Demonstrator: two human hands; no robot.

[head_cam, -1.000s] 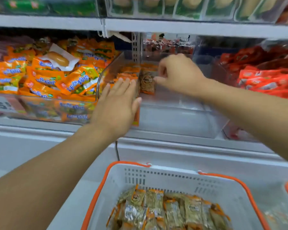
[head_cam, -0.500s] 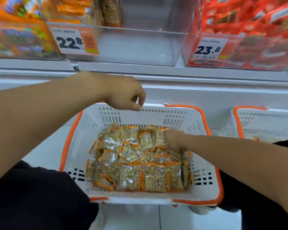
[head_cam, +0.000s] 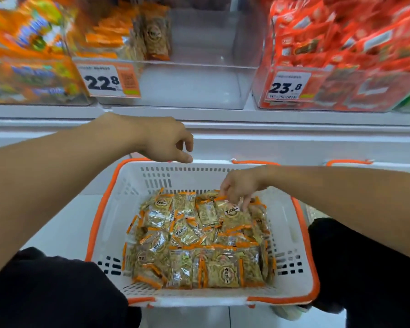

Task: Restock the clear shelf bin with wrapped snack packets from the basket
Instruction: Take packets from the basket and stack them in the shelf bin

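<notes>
A white basket with an orange rim [head_cam: 100, 209] sits low between my knees, holding several wrapped snack packets [head_cam: 194, 245] in clear film with orange ends. My right hand [head_cam: 239, 185] reaches into the pile's far right corner, thumb and fingertips curled down and pinching a packet there. Above the basket's far rim my left hand [head_cam: 163, 143] hovers with loosely curled fingers and holds nothing. The clear shelf bin [head_cam: 194, 84] stands above, with a few of the same packets [head_cam: 155, 39] upright at its left side and bare room to their right.
A bin of orange packs [head_cam: 29, 55] stands left of the clear bin, a bin of red packs [head_cam: 341, 55] right of it. Price tags read 22.8 [head_cam: 109, 81] and 23.8 [head_cam: 287, 87]. A second basket's rim [head_cam: 348, 162] shows at right. A white shelf ledge [head_cam: 246, 143] runs across.
Both hands left the shelf bin and came down as my view dropped to the basket. The right hand went into the packet pile; the left stopped above the far rim.
</notes>
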